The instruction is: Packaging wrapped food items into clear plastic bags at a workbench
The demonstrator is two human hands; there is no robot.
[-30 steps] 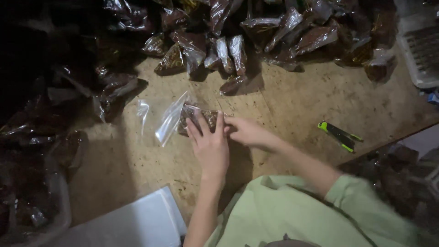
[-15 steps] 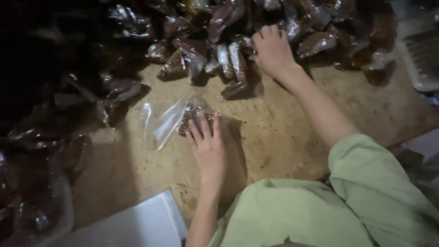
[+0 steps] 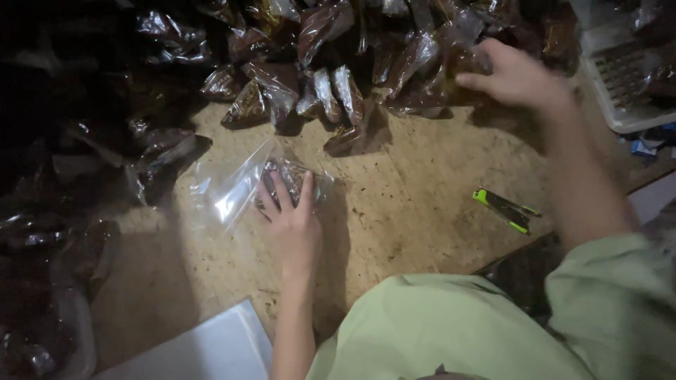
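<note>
1. Here, the left hand [image 3: 294, 226] lies flat on a clear plastic bag [image 3: 246, 188] on the bare wooden tabletop [image 3: 415, 204], fingers spread loosely over the end of the bag that holds a small dark clump; pressing there seems meant to pin the bag so it cannot slide.
2. The bag lies near the middle of the table, just in front of the person. Its empty part stretches away to the left, shiny and creased, while the filled end sits under the fingertips.
3. The right hand [image 3: 517, 76] reaches to the far edge, into a heap of dark filled packets [image 3: 331, 56]. Its fingers curl onto one packet, but blur hides whether they have closed on it.
4. The packets are brown inside glossy wrap, heaped along the far and left sides, leaving the working patch bare.
5. A green-and-black tool [image 3: 505, 210] lies to the right, well apart from both hands. A white tray [image 3: 620, 77] sits at the far right corner, and a pale flat sheet [image 3: 204, 348] lies near the front edge.
</note>
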